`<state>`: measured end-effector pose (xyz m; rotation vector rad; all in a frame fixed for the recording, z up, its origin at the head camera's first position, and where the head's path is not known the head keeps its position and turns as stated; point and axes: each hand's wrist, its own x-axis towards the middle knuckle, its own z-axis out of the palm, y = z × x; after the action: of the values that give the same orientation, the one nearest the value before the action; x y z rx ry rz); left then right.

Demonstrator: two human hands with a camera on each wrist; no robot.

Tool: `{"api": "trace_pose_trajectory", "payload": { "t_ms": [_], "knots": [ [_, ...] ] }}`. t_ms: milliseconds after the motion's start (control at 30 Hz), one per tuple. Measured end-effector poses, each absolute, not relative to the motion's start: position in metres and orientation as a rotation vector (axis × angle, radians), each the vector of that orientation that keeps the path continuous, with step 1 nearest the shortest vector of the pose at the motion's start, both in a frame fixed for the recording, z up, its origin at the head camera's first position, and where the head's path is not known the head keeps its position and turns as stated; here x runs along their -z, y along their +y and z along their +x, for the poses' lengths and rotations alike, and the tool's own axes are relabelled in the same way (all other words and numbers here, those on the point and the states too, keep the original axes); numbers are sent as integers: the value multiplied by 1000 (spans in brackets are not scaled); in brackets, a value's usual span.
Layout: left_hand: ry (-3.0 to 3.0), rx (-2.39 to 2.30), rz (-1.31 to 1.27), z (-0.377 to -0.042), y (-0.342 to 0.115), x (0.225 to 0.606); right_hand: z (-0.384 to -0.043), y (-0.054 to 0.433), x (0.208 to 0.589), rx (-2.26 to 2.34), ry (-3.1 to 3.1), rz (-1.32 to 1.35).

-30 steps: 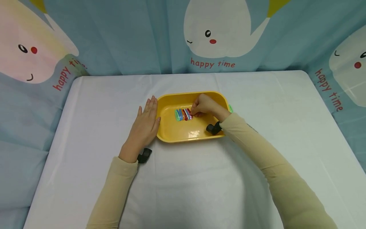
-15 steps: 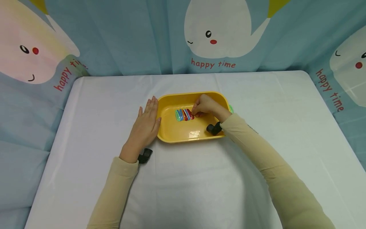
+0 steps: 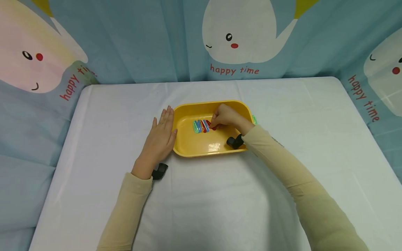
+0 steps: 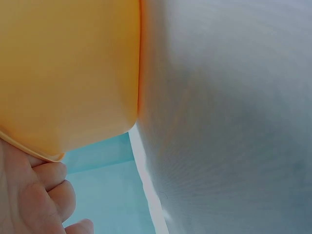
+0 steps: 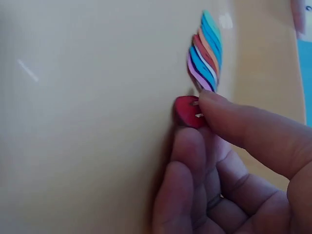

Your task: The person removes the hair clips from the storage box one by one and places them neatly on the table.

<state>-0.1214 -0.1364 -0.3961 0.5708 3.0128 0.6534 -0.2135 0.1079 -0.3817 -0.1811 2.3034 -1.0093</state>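
Note:
My right hand [image 3: 226, 115] reaches into a yellow tray [image 3: 188, 148] and pinches a small red hair clip [image 5: 186, 111] between thumb and fingers, low over the tray floor. Just beside the pinched clip, a row of several slim hair clips [image 3: 201, 126] lies side by side, in green, blue, orange, red, white and pink. The right wrist view shows this row [image 5: 205, 51] above my thumb tip. At the tray's left end, my left hand [image 3: 158, 136] rests with straight fingers along the rim. In the left wrist view, fingers [image 4: 48, 195] lie against the tray's outer edge.
A white cloth covers the table [image 3: 301, 115]. A bright green item [image 3: 254, 119] shows just outside the tray's right end, partly hidden by the right forearm. Blue curtains [image 3: 157, 38] with whale prints stand behind and at the sides. Black wrist cameras [image 3: 235, 141] sit at both wrists.
The red clip in my right fingers has tilted and now stands slightly off the right end of the row. My left hand stays at the tray's left rim.

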Motion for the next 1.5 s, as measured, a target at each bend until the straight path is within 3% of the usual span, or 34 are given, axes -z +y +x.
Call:
{"api": "trace_pose_trajectory", "payload": {
  "t_ms": [900, 1500],
  "knots": [
    [3014, -647, 579, -120, -139, 399, -211, 112, 373, 1178, 2150, -126],
    [3017, -630, 575, -120, -138, 397, -204, 140, 353, 1247, 2178, -144]
  ]
}}
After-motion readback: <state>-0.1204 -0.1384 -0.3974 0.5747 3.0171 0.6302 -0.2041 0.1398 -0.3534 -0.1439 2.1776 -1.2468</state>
